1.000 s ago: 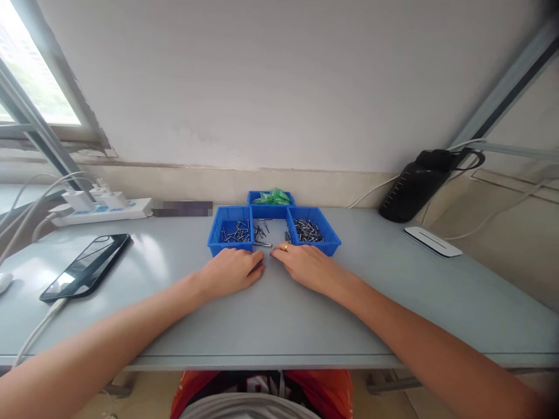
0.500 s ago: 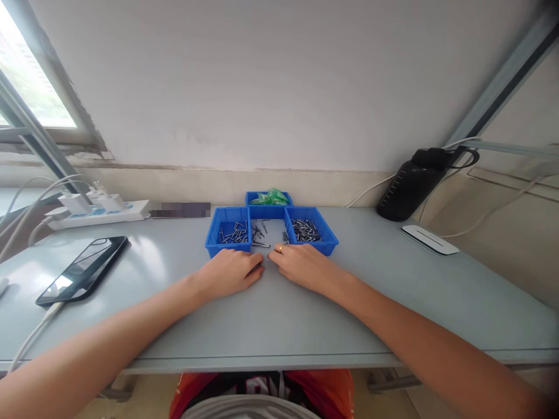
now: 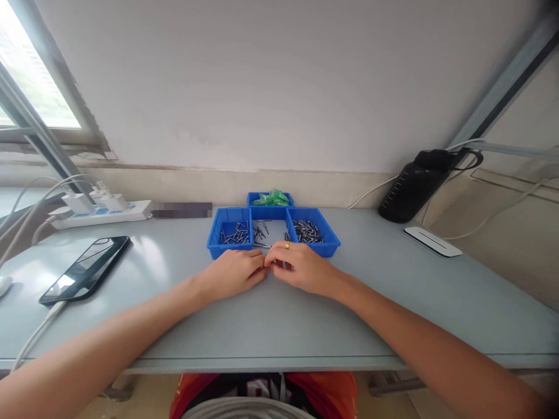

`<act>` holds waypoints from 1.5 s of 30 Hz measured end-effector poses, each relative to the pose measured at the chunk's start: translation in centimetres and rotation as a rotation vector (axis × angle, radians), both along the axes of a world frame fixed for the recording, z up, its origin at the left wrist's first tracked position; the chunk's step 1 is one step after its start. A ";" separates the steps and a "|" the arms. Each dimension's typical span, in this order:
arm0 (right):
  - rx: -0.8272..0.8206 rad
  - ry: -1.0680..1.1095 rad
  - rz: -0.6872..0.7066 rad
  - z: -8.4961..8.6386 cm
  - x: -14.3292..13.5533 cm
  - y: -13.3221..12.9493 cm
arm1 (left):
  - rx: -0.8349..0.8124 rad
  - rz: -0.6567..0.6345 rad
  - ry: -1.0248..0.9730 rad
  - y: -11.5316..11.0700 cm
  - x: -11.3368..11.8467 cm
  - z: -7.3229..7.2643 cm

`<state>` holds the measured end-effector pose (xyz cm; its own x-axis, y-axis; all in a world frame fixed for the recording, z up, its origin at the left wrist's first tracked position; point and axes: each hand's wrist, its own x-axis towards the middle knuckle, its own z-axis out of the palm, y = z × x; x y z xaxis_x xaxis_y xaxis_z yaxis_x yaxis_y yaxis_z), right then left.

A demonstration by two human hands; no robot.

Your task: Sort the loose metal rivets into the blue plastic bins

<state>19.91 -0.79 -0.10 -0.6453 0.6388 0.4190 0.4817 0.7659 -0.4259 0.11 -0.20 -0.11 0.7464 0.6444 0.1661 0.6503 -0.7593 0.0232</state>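
My left hand (image 3: 236, 272) rests on the table before the left blue bin (image 3: 217, 240), its fingers curled and pinched together. My right hand (image 3: 301, 266) meets it, thumb and fingertips closed against the left fingertips; whatever lies between them is too small and hidden to name. Small metal pins (image 3: 238, 234) lie in the left bin. A denser heap of similar metal pieces (image 3: 307, 231) fills part of the right blue bin (image 3: 331, 240). Between the bins, several loose metal pieces (image 3: 261, 231) lie on the table, partly behind my hands.
Behind stands a third blue bin (image 3: 292, 202) with green plastic bags (image 3: 273, 198). To the left are a phone (image 3: 85, 270) on a cable and a power strip (image 3: 109, 213). A black bottle (image 3: 413, 186) and a white flat device (image 3: 432, 241) stand right.
My right hand has moved left and its fingertips now touch those of my left hand, where a small gap showed before. My left hand has hardly moved.
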 end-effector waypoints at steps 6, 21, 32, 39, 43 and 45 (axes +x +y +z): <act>0.009 0.053 -0.011 0.0 0.1 0.1 | -0.076 -0.003 -0.091 -0.2 0.0 0.0; -0.031 0.332 -0.030 -0.1 -0.6 -0.2 | -0.162 -0.036 -0.345 -0.3 0.2 0.2; 0.075 -0.192 -0.161 0.3 0.4 0.4 | 0.019 0.122 -0.135 -0.1 0.0 -0.3; -0.003 -0.385 -0.163 0.0 0.7 0.6 | 0.092 0.099 -0.060 -0.1 0.0 -0.2; -0.018 -0.425 -0.166 0.0 0.7 0.5 | 0.106 0.065 -0.079 -0.2 0.0 0.0; -0.018 -0.433 -0.166 -0.1 0.7 0.5 | 0.115 0.046 -0.084 -0.2 0.1 0.1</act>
<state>20.61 -0.25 -0.17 -0.6464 0.7533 0.1212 0.7339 0.6573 -0.1712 0.17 -0.43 -0.04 0.6970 0.6504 0.3019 0.6837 -0.7298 -0.0064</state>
